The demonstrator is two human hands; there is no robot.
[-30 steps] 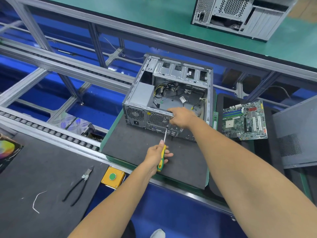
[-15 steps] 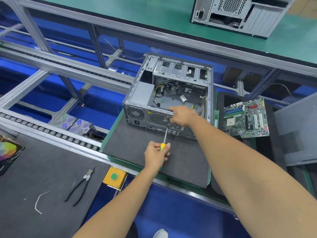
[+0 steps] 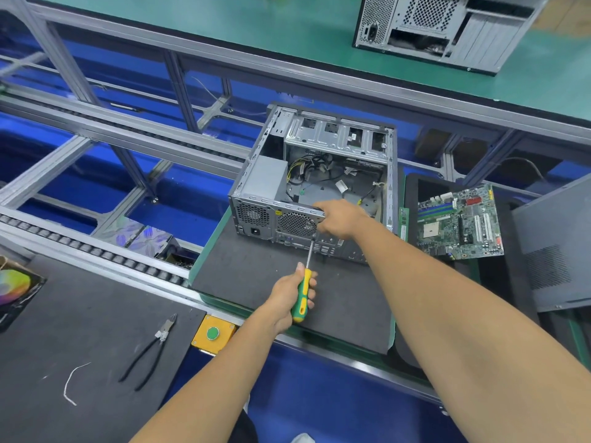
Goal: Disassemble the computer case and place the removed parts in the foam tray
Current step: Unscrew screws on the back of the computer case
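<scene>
Computer case: open on top, lying on the dark mat near its far edge, wires showing inside.
Left hand: curled tight round the green and yellow handle of the screwdriver, near the front edge of the mat.
Screwdriver tip: up against the back panel of the case, just under the round fan grille.
Right hand: gripping the top rim of the case's back panel, just above the screwdriver tip.
Circuit board: lying flat in the black foam tray, just right of the case.
Grey side panel: at the right edge, beside the circuit board.
Pliers: on the other dark mat at the left, well apart from both hands.
White wire bit: near the pliers, on the same mat.
Yellow box with green button: at the front edge, between the two mats.
Second computer case: on the green table at the far right corner.
</scene>
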